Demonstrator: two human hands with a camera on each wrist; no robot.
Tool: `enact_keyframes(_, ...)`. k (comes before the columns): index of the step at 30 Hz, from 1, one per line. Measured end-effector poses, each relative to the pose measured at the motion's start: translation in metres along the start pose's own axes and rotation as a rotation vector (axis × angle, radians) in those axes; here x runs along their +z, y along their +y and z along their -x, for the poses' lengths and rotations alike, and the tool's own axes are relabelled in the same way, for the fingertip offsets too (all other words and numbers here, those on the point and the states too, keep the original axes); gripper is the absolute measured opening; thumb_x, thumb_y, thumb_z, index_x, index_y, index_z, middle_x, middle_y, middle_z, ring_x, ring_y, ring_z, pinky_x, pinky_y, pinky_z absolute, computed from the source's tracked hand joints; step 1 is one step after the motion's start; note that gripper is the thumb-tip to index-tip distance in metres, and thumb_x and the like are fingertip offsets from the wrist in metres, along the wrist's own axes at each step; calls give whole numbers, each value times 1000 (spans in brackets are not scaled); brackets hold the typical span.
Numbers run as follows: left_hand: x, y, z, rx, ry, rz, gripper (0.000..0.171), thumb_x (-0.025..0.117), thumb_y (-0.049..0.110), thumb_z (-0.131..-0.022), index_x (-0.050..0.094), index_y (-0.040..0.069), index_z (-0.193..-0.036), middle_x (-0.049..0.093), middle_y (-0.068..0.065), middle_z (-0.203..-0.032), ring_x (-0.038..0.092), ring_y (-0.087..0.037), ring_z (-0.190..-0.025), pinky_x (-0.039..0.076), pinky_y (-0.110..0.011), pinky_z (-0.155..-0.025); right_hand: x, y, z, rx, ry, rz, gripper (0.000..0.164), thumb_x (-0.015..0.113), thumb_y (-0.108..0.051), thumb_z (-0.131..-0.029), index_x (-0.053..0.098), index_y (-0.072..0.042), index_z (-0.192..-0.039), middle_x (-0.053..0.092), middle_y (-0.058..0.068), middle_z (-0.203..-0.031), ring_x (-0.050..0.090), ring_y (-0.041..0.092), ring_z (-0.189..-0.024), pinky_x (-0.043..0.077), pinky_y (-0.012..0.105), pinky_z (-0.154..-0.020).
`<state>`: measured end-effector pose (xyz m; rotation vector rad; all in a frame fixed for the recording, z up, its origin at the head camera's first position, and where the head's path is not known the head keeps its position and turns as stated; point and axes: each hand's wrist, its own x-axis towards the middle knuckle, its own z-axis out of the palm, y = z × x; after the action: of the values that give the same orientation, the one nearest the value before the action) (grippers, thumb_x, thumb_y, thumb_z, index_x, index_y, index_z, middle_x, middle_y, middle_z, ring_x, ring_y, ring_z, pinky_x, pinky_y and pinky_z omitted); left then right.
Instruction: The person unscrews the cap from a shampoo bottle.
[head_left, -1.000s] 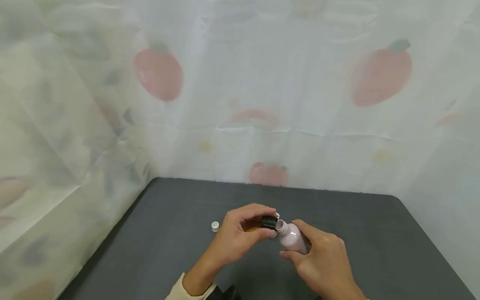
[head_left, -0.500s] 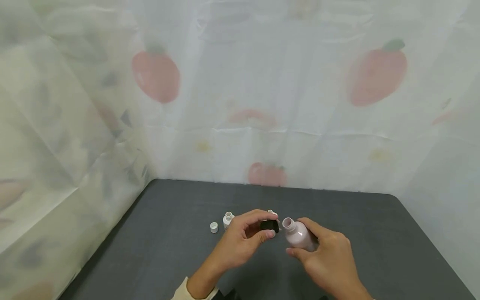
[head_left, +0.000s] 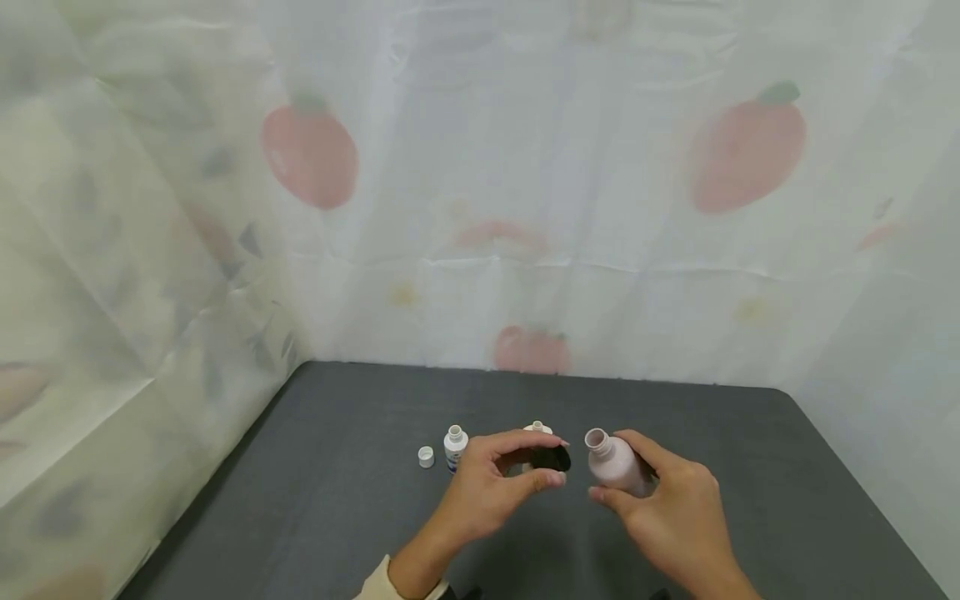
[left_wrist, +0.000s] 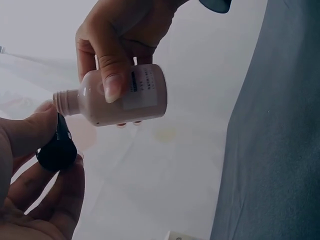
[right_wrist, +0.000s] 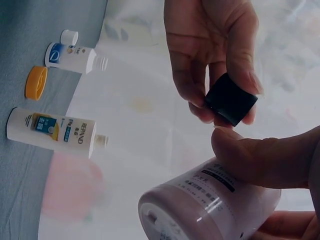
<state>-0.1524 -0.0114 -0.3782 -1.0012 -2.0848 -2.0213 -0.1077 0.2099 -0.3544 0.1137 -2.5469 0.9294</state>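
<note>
My left hand (head_left: 491, 487) pinches a black bottle cap (head_left: 551, 458) between thumb and fingers, over the middle of the table. Just to its right, my right hand (head_left: 675, 500) grips a pale pink bottle (head_left: 617, 467) by its body. The bottle is uncapped and leans, its threaded mouth towards the cap. In the head view a small gap separates cap and mouth. Printed text on the pink bottle's label (left_wrist: 141, 90) faces the left wrist camera. From the right wrist, the cap (right_wrist: 231, 100) shows beyond the right thumb.
On the dark grey table (head_left: 337, 517), a small uncapped white bottle (head_left: 454, 442) stands beside a white cap (head_left: 426, 456). Another uncapped white bottle (right_wrist: 55, 131) and an orange cap (right_wrist: 36, 82) are partly or wholly behind my left hand. A fruit-patterned curtain (head_left: 637, 167) hangs behind.
The pink bottle has moved right, away from the black cap. My left hand has shifted slightly right with the cap, and the small white bottle behind it has come into sight.
</note>
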Motion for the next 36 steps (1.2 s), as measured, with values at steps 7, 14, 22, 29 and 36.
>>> enact_keyframes(7, 8, -6, -4, 40, 24, 8, 31, 83, 7, -88, 73, 5, -116, 75, -20, -113, 75, -9, -97, 65, -33, -85, -4, 8, -5, 7, 46, -38, 63, 102, -20, -62, 76, -20, -119, 80, 0, -94, 72, 13, -83, 54, 24, -67)
enact_keyframes(14, 16, -6, -8, -21, 50, -56, 38, 85, 10, -87, 72, 11, -122, 76, -15, -114, 75, -11, -103, 63, -31, -92, -6, 13, -11, 92, 13, -129, 61, 101, -20, -67, 75, -16, -122, 80, 5, -101, 73, 9, -87, 56, 21, -72)
enact_keyframes(22, 23, -9, -13, -54, 80, -140, 39, 86, 11, -86, 72, 13, -123, 75, -8, -115, 76, -14, -104, 62, -26, -92, -9, 20, -19, 173, -26, -209, 62, 96, -22, -75, 69, -12, -130, 77, 11, -117, 67, -9, -93, 56, 16, -77)
enact_keyframes(29, 28, -11, -17, -54, 81, -176, 36, 84, 9, -88, 71, 14, -122, 72, -6, -116, 76, -17, -107, 61, -24, -96, -11, 22, -25, 191, -45, -296, 64, 94, -19, -78, 64, -8, -134, 74, 16, -126, 62, -18, -94, 56, 11, -77)
enact_keyframes(36, 33, -10, -21, -59, 115, -185, 35, 83, 8, -89, 73, 15, -121, 74, -5, -117, 76, -20, -108, 60, -24, -96, -11, 24, -32, 221, -100, -369, 67, 90, -15, -83, 58, -4, -141, 67, 20, -137, 58, -21, -100, 54, 6, -83)
